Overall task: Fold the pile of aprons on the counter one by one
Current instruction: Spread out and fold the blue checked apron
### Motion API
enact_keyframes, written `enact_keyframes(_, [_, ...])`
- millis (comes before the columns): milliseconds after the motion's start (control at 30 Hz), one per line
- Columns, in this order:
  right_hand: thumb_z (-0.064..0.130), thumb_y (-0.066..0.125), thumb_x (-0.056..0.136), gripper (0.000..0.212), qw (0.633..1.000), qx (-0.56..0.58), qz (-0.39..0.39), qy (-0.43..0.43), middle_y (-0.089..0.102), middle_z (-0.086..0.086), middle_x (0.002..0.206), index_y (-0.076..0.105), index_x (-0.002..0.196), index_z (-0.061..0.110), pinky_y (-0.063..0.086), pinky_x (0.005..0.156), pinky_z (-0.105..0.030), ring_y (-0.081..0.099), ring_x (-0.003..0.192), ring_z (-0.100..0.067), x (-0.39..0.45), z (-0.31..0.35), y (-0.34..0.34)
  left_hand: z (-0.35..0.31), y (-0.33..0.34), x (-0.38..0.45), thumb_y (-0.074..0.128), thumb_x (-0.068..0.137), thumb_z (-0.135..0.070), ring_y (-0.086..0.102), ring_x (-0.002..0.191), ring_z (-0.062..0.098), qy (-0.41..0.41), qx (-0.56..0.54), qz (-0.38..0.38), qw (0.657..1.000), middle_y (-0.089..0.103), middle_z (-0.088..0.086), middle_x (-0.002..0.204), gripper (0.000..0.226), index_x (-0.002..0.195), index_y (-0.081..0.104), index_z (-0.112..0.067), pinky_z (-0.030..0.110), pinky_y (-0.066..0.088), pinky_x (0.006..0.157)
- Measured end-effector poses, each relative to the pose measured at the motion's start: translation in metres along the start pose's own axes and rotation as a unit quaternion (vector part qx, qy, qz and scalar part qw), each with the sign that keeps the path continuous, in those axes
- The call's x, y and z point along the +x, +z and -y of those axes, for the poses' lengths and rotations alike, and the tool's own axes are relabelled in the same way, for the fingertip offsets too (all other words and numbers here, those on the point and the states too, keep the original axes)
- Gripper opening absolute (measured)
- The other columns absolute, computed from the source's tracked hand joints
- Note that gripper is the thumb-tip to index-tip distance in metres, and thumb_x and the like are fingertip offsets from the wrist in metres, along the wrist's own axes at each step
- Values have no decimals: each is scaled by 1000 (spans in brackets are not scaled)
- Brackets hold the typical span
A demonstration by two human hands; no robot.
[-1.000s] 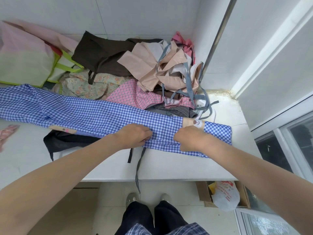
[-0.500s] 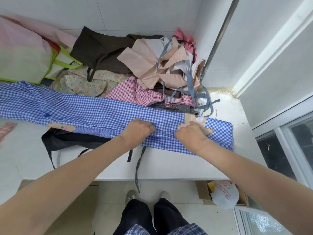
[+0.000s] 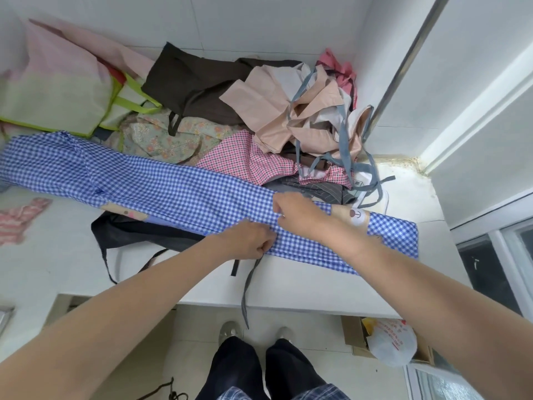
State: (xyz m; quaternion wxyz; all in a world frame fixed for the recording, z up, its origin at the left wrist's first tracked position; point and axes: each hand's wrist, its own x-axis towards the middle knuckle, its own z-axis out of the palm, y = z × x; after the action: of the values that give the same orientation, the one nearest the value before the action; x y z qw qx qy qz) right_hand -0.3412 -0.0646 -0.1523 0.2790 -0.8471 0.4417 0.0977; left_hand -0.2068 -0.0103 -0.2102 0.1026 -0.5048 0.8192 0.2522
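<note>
We see a long blue-and-white gingham cotton apron (image 3: 161,186) folded into a narrow strip, lying across the white desk (image 3: 317,287), its right end near the desk's right edge. We use this apron as landmark. Our left hand (image 3: 250,240) sits on its near edge about mid-length, fingers curled, grip pinching the checked fabric. Our right hand (image 3: 297,213) is just behind and right of the left one, on top of the strip, fingers curled down onto the cloth; grip looks narrow and seems to pinch a fold, fingertips partly hidden. The hands nearly touch.

Right of the hands a beige patch with a small cartoon print (image 3: 353,216) shows on the apron. A thin grey fabric strap (image 3: 248,287) hangs from the apron's near edge over the desk front. A black cloth apron (image 3: 138,230) lies partly under the strip, on its near left side.

Behind the blue apron sits the unfolded pile: a pink checked apron (image 3: 239,160), a floral pale-green apron (image 3: 170,137), a dark brown apron (image 3: 196,85), and a peach apron with grey-blue straps (image 3: 305,116). Behind its left end stands a pink-and-cream tote bag with lime trim (image 3: 54,93). Below the desk, right of the strap, a cardboard box holding a white plastic bag (image 3: 389,342) sits on the floor.
</note>
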Motion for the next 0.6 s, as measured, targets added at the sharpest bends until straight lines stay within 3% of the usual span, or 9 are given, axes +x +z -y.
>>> enact_keyframes(100, [1,52,89,38,997,5,75,-14,43,-15,122,40,125,5,40,74,-38,50,104,-30,22,25,15,9,0,-10,58,84,-4,51,80,11,-43,-127,7,991,62,4,92,13,96,63,-6,24,43,74])
enact_keyframes(167, [15,56,92,58,993,-13,119,1,33,-17,137,25,140,7,41,75,-37,48,113,-34,35,34,23,25,1,-26,63,82,-6,55,85,14,-48,-143,-17,988,60,3,95,12,93,67,-5,27,45,80])
enact_keyframes(233, [35,63,88,84,989,-27,145,32,20,-18,149,10,148,9,43,94,-40,38,129,-37,43,38,24,47,5,-43,67,80,-7,56,93,20,-55,-135,-74,987,56,8,104,13,92,69,-6,29,46,84])
enact_keyframes(300, [49,63,84,102,983,-33,170,65,4,-19,155,-4,150,9,35,107,-45,26,138,-38,47,42,24,68,4,-58,69,81,-14,50,101,19,-90,-98,-115,984,50,7,110,18,98,65,-9,25,41,86])
enact_keyframes(433, [54,60,84,107,976,-80,174,103,-1,-25,154,-10,149,7,35,103,-44,27,136,-41,54,60,29,101,-8,-86,64,86,-23,41,107,18,-131,-31,-118,984,42,3,118,25,108,56,-14,26,35,92])
enact_keyframes(600, [49,66,81,106,973,-80,160,146,9,-24,149,-4,148,6,41,95,-41,40,126,-40,64,68,44,121,-22,-103,55,91,-28,31,122,24,-195,168,-64,964,28,3,135,45,131,36,-21,37,31,100])
